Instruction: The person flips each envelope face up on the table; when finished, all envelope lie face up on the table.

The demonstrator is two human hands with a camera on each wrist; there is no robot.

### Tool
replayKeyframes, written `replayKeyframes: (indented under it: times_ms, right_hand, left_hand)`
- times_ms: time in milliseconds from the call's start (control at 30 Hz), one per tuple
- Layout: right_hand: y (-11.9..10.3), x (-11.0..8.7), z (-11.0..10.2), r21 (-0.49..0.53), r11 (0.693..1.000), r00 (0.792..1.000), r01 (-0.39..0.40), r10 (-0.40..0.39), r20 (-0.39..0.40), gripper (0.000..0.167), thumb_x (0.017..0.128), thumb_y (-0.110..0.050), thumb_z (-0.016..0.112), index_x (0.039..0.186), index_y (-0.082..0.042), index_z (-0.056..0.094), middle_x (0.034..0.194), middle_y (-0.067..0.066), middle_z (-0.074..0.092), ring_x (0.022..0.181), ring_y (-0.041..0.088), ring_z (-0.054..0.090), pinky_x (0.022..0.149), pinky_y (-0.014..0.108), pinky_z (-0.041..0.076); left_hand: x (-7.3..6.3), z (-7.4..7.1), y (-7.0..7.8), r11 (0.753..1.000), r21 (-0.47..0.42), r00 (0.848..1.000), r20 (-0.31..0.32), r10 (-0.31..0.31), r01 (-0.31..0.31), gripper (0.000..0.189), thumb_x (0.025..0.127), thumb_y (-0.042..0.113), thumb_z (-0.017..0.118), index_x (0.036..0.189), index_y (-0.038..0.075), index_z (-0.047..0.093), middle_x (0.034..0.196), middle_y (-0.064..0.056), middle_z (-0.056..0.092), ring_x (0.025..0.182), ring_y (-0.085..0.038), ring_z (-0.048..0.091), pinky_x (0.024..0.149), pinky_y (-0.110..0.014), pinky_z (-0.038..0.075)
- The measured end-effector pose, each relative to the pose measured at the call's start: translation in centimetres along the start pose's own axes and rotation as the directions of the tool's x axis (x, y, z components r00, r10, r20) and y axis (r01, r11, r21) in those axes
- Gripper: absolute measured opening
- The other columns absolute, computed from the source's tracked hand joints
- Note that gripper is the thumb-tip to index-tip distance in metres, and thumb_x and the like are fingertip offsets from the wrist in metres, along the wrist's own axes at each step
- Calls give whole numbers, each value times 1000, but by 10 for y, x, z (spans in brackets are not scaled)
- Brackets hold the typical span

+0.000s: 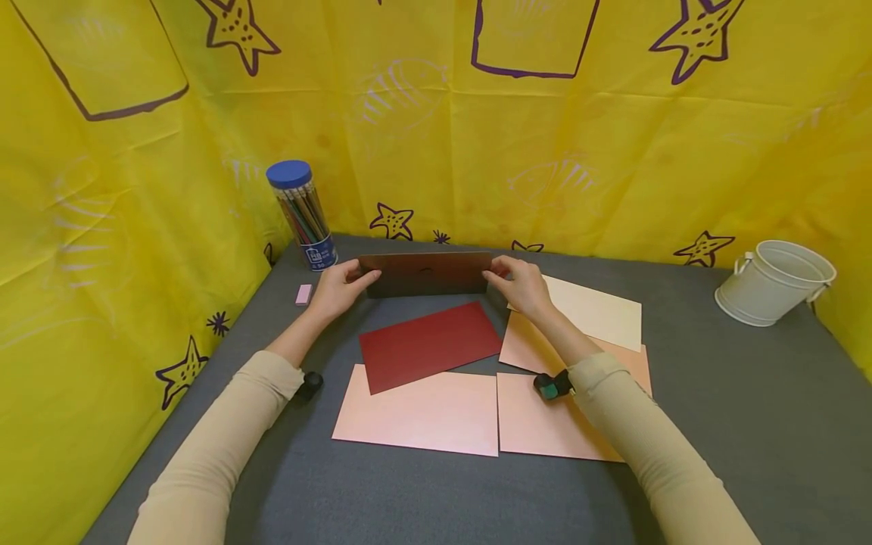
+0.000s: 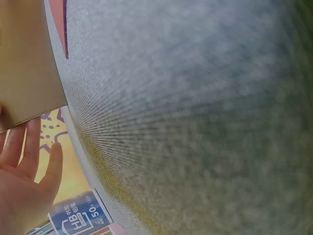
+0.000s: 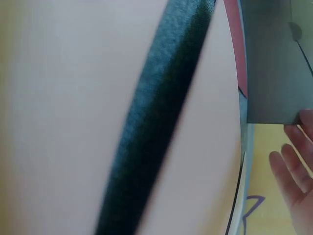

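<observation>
Left hand (image 1: 337,290) and right hand (image 1: 524,289) pinch a brown card (image 1: 425,274) at opposite ends. Red card (image 1: 431,344) overlaps pink card (image 1: 417,418) in front. Pencil jar (image 1: 304,216) and eraser (image 1: 303,294) sit near left hand.

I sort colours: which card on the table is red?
The red card in front of the held card, overlapping a peach card; others lying there are peach or cream.
</observation>
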State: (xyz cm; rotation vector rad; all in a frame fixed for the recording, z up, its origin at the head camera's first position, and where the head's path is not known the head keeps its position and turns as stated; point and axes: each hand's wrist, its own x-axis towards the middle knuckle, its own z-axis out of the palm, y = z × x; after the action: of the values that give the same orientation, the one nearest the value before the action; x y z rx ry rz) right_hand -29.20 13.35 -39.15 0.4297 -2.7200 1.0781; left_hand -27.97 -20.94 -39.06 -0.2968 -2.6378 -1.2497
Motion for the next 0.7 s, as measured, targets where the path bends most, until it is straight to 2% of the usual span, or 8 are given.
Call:
replayKeyframes:
  times_ms: [200,367,500,700]
  right_hand:
    - [4,1,1,-3,999,998,-41,41,51,25,94,-28,67,109,-8,68,100,9,69,88,25,61,69,36,52]
    - [6,4,2,-20,998,995,-51,53,83,25,94,-27,66,110,-7,68,104,10,69,93,26,62,77,39,53]
    - [8,7,3,-36,998,990,-57,61,130,23,94,-26,67,107,-7,69,101,10,69,88,26,60,75,38,52]
    - [10,10,7,-99,995,981,-12,30,189,17,93,-25,68,96,-8,70,91,8,69,81,24,57,71,35,47]
  left_hand:
    - [0,-1,-3,999,47,999,27,-19,17,25,93,27,68,88,2,65,80,-13,66,73,-24,55,61,-29,40]
    - [-1,-2,-4,995,91,998,51,-37,32,23,93,22,68,96,0,67,89,-17,70,81,-28,61,70,-33,47]
    - [-1,-2,-6,991,130,995,85,-56,45,22,93,18,68,101,-2,67,96,-20,70,87,-31,64,78,-40,51]
    - [-1,-3,-9,989,133,990,123,-74,58,21,93,14,67,106,-3,66,101,-21,70,92,-33,66,85,-45,52]
